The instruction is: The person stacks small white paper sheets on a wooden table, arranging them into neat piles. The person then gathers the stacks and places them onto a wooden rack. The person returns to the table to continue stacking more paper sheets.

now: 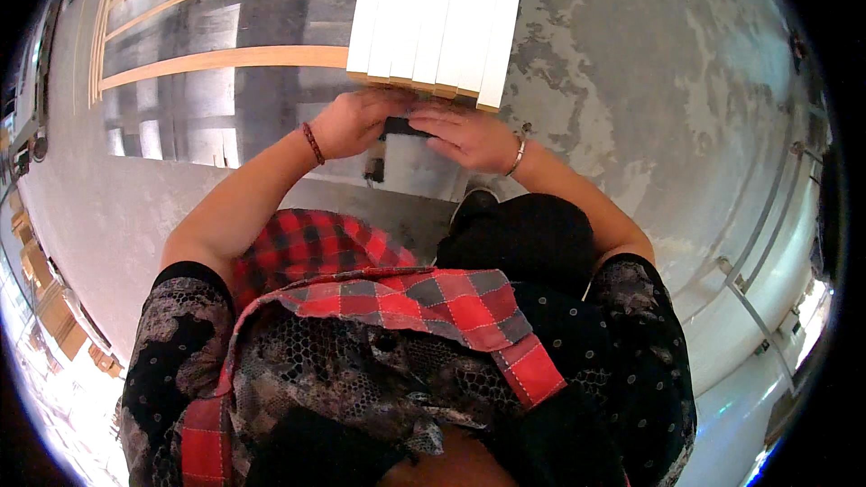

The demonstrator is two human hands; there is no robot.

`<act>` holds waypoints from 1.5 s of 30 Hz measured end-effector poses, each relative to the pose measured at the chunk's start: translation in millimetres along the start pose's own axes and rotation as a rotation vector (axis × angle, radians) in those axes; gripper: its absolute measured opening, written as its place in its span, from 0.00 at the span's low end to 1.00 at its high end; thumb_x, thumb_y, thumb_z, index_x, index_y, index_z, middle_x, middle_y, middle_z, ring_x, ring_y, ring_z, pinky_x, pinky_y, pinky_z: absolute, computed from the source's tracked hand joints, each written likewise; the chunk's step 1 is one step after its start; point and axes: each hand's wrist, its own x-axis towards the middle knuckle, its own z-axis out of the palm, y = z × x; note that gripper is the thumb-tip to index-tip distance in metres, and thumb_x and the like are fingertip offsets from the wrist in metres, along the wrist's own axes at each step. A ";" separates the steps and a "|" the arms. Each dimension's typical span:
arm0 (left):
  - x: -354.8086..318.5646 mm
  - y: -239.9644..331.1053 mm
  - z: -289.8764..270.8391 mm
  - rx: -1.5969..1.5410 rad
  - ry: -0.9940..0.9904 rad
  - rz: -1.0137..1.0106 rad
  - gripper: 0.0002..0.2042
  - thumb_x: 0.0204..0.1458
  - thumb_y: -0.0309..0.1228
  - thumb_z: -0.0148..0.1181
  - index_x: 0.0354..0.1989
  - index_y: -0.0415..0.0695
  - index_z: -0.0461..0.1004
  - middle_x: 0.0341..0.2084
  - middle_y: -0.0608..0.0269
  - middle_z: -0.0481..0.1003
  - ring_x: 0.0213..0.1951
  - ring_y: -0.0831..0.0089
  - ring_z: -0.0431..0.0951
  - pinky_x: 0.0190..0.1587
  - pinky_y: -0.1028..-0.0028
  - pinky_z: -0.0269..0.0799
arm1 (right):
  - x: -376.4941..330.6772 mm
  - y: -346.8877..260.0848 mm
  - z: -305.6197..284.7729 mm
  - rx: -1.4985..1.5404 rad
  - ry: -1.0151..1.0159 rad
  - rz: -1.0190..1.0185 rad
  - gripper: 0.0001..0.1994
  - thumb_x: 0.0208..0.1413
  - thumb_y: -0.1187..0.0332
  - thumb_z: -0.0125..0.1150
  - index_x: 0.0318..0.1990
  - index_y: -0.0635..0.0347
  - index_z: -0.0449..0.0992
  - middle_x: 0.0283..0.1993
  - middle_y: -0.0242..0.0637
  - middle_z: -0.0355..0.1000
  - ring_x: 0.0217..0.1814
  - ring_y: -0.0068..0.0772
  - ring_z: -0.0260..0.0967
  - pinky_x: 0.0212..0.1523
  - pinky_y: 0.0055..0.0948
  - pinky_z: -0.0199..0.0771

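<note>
Several long white boards lie side by side, their brown-edged near ends slightly staggered. My left hand is at the left part of those ends, its fingers reaching rightward along them. From the other side my right hand comes in with fingers stretched out to the left and the thumb apart. Both hands press against or lie close to the board ends, and their fingertips nearly meet. Exact contact is hidden and the fingers are a little blurred. Neither hand visibly grips a board.
Light wooden strips run left from the boards above a dark, shiny sheeted surface. Grey patchy floor stretches to the right, with a metal rail frame beyond. Brown cartons stand at the far left. My shoe is below my right hand.
</note>
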 end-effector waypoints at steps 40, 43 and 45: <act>-33.3 6.8 -49.1 -0.003 -0.027 -0.047 0.13 0.40 0.15 0.52 0.35 0.41 0.75 0.33 0.54 0.77 0.37 0.51 0.77 0.41 0.60 0.75 | -9.2 -13.7 -70.3 0.909 -0.540 0.321 0.16 0.67 0.60 0.51 0.50 0.61 0.79 0.51 0.38 0.77 0.52 0.30 0.73 0.54 0.30 0.72; -46.7 -4.8 -57.6 0.064 0.307 -0.190 0.09 0.45 0.17 0.53 0.34 0.42 0.75 0.31 0.54 0.78 0.35 0.56 0.78 0.41 0.64 0.75 | -39.5 -17.1 -121.1 0.992 -0.554 0.228 0.18 0.67 0.57 0.50 0.47 0.63 0.79 0.48 0.39 0.78 0.50 0.32 0.74 0.51 0.33 0.73; -13.6 11.2 -76.4 -0.180 0.491 -0.632 0.08 0.55 0.26 0.53 0.41 0.42 0.76 0.40 0.57 0.79 0.43 0.63 0.79 0.47 0.67 0.73 | -61.4 -4.4 -127.9 1.116 0.075 0.248 0.21 0.68 0.55 0.47 0.50 0.65 0.77 0.50 0.43 0.76 0.53 0.36 0.72 0.55 0.36 0.71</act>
